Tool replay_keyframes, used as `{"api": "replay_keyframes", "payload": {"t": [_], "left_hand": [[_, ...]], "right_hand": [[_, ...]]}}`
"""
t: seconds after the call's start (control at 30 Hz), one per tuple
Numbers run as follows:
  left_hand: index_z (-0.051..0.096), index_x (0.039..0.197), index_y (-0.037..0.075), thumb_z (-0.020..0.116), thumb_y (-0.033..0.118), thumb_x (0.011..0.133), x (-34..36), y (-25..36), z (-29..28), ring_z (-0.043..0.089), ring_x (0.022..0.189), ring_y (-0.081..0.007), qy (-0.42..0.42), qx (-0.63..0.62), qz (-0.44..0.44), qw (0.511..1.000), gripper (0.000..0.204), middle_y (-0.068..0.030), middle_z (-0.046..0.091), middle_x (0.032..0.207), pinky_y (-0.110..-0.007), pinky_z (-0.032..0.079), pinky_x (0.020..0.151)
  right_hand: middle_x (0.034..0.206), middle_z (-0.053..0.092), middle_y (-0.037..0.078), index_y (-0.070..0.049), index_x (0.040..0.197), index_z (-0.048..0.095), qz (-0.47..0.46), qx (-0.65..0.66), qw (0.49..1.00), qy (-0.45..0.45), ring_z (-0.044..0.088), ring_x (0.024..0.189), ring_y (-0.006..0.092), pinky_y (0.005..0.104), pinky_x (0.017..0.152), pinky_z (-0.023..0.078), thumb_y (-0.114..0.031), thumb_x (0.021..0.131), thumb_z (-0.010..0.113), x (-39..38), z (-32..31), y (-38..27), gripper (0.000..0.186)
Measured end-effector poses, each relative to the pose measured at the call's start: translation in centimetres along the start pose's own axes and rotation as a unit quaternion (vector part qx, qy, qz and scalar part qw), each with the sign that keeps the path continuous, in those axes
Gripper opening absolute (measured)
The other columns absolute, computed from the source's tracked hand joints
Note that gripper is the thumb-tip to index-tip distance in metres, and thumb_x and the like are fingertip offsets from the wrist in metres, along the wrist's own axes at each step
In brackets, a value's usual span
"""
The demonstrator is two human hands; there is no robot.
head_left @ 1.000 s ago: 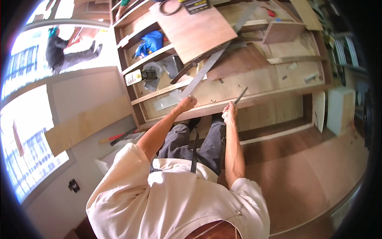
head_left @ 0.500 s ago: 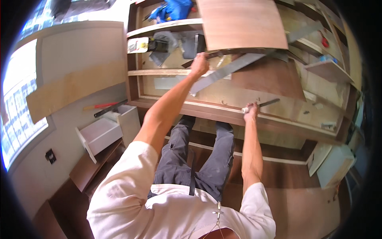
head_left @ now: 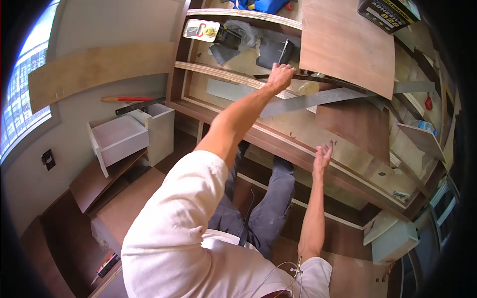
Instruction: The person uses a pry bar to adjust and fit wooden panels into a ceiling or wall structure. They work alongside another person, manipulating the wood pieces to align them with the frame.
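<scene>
My left hand [head_left: 281, 77] is closed around a thin dark brown strip [head_left: 318, 78]. The strip runs right, along the near edge of a light wooden panel [head_left: 348, 44], and part of it is hidden there. A long grey metal strip [head_left: 318, 101] lies slantwise just below, over the open wooden cabinet frame [head_left: 278, 130]. Above the frame's near rail, my right hand [head_left: 323, 158] is raised with fingers apart, and nothing shows in it. Past the grey strip, a brown sheet [head_left: 355, 126] lies inside the frame.
On the left stand a white drawer unit [head_left: 161, 129] and a red-handled tool [head_left: 131, 99]. A dark carton [head_left: 387, 14] sits on the panel. Grey scraps [head_left: 272, 52] and a clear plastic bag [head_left: 241, 31] fill an upper compartment. A tube [head_left: 108, 264] lies at lower left.
The dark tool with the white end is gone from my right hand, whose fingers have spread. My left hand is still on the dark strip. The view has shifted and turned.
</scene>
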State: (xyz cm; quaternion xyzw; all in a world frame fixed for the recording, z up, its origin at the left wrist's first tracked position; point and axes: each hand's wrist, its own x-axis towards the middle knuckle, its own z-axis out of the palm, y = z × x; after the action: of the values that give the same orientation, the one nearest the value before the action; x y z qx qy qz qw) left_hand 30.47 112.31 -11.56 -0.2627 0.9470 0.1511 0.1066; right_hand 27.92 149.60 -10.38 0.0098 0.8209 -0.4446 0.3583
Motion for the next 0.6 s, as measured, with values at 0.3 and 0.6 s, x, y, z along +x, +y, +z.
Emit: {"api": "replay_keyframes", "payload": {"t": [0.3,0.6], "left_hand": [[0.066,0.099,0.012,0.056,0.01,0.087,-8.8,0.4,-11.9,0.063,0.094,-0.026,0.011,-0.122,0.098,0.988,0.016,-0.0094,0.065,0.095,-0.041,0.049,0.079],[0.063,0.114,0.005,0.061,0.018,0.093,-19.8,5.9,-20.9,0.056,0.091,-0.0065,-0.2,-0.778,0.008,0.595,0.025,0.0008,0.065,0.099,-0.026,0.047,0.082]], "right_hand": [[0.125,0.052,0.015,-0.007,0.143,0.035,-0.103,0.099,0.988,-0.059,0.057,0.102,0.0202,0.0333,0.087,0.046,-0.019,0.094,0.054,-5.2,3.5,-13.7,0.053],[0.133,0.048,0.016,-0.005,0.149,0.014,-0.159,0.335,0.888,-0.271,0.054,0.115,0.0249,0.0379,0.099,0.043,-0.054,0.079,0.068,-9.8,3.5,-31.6,0.101]]}}
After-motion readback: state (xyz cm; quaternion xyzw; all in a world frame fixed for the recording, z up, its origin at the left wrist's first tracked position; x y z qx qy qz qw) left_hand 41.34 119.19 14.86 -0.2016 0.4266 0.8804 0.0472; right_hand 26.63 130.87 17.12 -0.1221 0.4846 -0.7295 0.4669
